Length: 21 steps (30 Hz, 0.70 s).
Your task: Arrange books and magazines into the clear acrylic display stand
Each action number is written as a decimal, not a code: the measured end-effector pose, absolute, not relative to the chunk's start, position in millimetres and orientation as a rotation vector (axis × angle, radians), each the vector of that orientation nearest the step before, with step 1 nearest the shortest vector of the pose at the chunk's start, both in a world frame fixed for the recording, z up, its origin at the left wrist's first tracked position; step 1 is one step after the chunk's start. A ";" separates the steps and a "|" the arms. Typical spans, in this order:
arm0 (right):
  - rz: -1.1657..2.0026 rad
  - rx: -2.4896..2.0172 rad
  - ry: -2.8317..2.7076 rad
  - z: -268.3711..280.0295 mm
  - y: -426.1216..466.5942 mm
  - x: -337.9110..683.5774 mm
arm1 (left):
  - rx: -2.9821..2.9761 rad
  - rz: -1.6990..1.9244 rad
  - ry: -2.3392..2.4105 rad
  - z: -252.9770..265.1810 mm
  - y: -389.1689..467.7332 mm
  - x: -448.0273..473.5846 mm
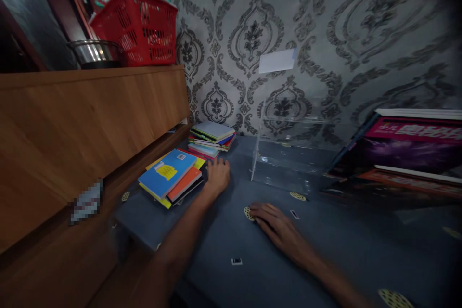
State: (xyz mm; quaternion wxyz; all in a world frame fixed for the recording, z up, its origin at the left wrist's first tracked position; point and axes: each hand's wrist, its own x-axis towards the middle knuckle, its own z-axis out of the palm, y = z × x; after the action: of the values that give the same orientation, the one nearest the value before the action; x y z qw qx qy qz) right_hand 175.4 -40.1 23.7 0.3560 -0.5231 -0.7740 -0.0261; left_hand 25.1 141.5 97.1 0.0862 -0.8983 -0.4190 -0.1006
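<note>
The left hand point(218, 175) lies beside the loose pile of blue-, orange- and yellow-covered paper books point(169, 172), at its nine o'clock; whether it grasps one cannot be told. The right hand point(271, 225), released, rests palm-down on the dark blue-grey patterned tablecloth point(224, 233), with the clear plastic tiered rack point(255, 159) at its twelve o'clock.
</note>
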 end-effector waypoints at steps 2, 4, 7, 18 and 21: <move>-0.066 -1.348 -1.981 22.2 -39.6 175.9 | -2.668 -0.323 -1.263 105.5 138.3 19.6; -0.071 -1.352 -1.967 20.9 -39.9 176.3 | -2.651 -0.345 -1.289 111.8 135.9 10.1; -0.084 -1.348 -1.961 18.8 -41.1 177.1 | -2.619 -0.362 -1.327 115.9 133.4 -9.1; 0.022 -1.383 -1.951 22.0 -40.9 176.9 | -2.362 -0.352 -1.658 136.9 128.3 -99.3; 0.061 -1.410 -1.951 23.3 -40.5 176.8 | -2.357 -0.310 -1.808 131.2 136.7 -127.8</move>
State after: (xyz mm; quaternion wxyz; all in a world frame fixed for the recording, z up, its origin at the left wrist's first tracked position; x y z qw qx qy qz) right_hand 176.8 -40.5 23.3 0.3588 -0.5465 -0.7563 0.0238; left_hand -127.8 136.7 131.2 0.0771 -0.7868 -0.6035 -0.1036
